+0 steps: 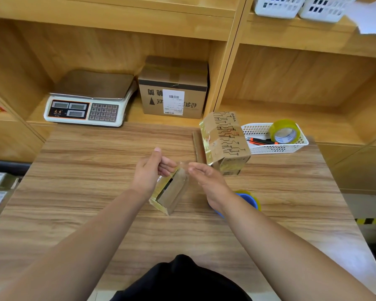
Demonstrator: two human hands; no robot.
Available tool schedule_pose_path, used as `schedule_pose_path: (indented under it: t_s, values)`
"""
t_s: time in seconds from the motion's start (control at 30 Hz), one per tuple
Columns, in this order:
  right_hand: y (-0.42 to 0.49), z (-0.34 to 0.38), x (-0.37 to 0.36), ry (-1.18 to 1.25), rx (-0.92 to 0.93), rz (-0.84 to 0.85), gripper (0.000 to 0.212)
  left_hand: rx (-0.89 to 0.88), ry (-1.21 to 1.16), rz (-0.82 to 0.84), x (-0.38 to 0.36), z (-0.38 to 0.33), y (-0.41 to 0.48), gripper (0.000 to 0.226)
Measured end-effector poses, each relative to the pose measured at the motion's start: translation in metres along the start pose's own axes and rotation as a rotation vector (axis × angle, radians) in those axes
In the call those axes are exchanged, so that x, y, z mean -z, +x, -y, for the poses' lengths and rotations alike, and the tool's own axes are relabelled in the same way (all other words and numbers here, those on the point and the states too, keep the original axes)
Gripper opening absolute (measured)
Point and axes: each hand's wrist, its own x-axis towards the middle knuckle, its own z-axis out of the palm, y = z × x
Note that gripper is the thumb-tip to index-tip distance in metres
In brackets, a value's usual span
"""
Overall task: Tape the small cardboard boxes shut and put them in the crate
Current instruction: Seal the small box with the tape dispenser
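Note:
A small cardboard box (172, 192) stands on the wooden table at the centre, its flap edged with yellowish tape. My left hand (149, 170) pinches the top of the box flap from the left. My right hand (206, 179) is at the right of the box with fingers extended toward a clear piece of tape at the box top. A blue-cored tape roll (249, 198) lies on the table behind my right wrist, partly hidden. A second small printed cardboard box (225, 142) sits further back right, flap raised.
A white basket (267, 151) at the back right holds a tape roll (284, 131) and an orange-black cutter (262, 141). A scale (89, 101) and a labelled carton (174, 90) stand on the shelf behind. White baskets (302, 6) sit on the upper shelf.

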Motion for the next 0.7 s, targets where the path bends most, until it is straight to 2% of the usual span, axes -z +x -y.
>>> schedule_pose_path:
  t_s: [0.07,0.23,0.33,0.47,0.6,0.7]
  values:
    - [0.002,-0.001,-0.002,0.027,-0.004,-0.060,0.002,0.012,0.004,-0.007,0.001,0.002,0.001,0.061]
    - [0.008,-0.002,0.000,-0.034,0.037,-0.229,0.006,0.121,0.058,0.018,0.002,0.011,0.007,0.062]
    - [0.012,-0.001,0.002,-0.156,0.097,-0.309,0.008,0.205,0.051,-0.004,-0.006,0.016,0.012,0.061]
    - [0.017,-0.002,0.005,-0.246,0.174,-0.348,0.008,0.225,0.033,-0.046,-0.020,0.018,0.013,0.060]
    - [0.022,-0.006,0.005,-0.329,0.236,-0.399,0.013,0.276,0.171,-0.043,-0.022,0.025,0.020,0.062]
    - [0.023,-0.004,0.010,-0.282,0.224,-0.444,0.019,0.236,0.209,-0.084,-0.012,0.030,0.028,0.059]
